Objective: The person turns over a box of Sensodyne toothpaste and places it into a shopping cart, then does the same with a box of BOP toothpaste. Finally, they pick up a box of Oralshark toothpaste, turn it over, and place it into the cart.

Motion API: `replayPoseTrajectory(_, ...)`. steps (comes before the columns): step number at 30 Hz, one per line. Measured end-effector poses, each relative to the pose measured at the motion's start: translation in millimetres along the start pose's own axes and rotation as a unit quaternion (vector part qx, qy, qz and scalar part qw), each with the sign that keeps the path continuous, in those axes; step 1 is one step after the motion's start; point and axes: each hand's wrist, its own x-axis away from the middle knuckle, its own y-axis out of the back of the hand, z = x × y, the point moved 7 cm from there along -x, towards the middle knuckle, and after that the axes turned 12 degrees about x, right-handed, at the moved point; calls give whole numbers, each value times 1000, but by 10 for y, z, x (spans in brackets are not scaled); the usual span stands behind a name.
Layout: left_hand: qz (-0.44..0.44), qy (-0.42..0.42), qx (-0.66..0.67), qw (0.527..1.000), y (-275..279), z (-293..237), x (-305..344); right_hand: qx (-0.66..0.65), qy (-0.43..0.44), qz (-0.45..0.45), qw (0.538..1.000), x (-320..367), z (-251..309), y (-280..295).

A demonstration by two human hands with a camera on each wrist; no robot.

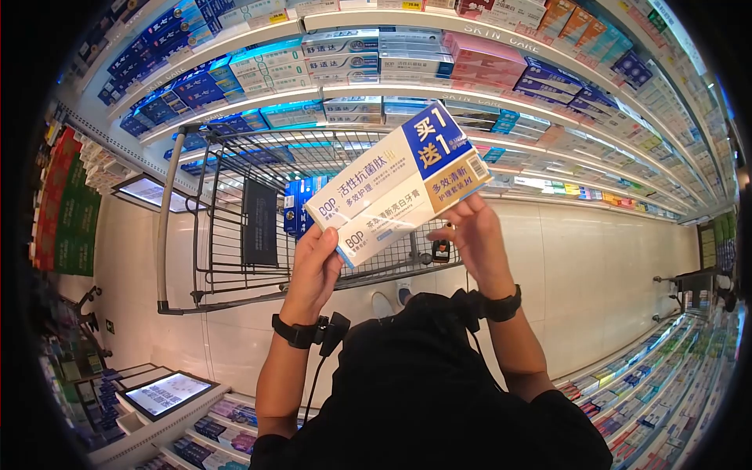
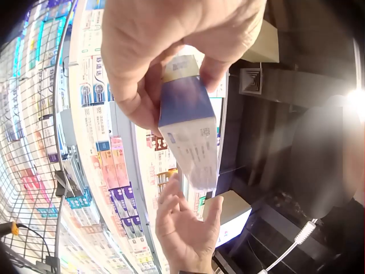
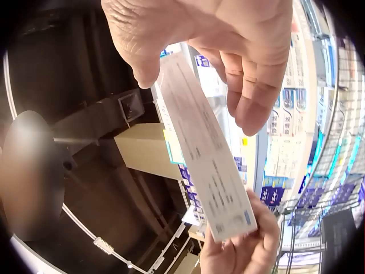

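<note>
A white toothpaste box pack point(image 1: 384, 188) with a blue and gold right end is held up in front of me, tilted with its right end higher. My left hand point(image 1: 313, 262) grips its lower left end, thumb on the front. In the left wrist view, that hand's fingers point(image 2: 142, 105) wrap the box end. My right hand point(image 1: 479, 247) is at the lower right edge, fingers loosely bent. The right wrist view shows its thumb and fingers apart on either side of the box's narrow printed side point(image 3: 199, 142), not closed round it.
A wire shopping cart point(image 1: 167, 227) stands just beyond my hands, with a blue box point(image 1: 292, 207) in it. Behind it, shelves point(image 1: 345, 22) hold rows of toothpaste boxes. More stocked shelves point(image 1: 650, 392) lie behind me at right, and a lit screen point(image 1: 168, 393) at lower left.
</note>
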Motion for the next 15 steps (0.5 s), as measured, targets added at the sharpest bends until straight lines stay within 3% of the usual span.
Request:
replayPoseTrajectory(3, -17, 4, 9, 1000, 13, 133, -68, -58, -96, 4, 994, 9, -286, -252)
replayPoseTrajectory(6, -35, 13, 1, 999, 28, 294, -132, 58, -106, -9, 993, 6, -490, -306)
replayPoseTrajectory(15, -87, 47, -20, 995, 276, 594, -369, -7, -211, -69, 975, -80, -845, -95)
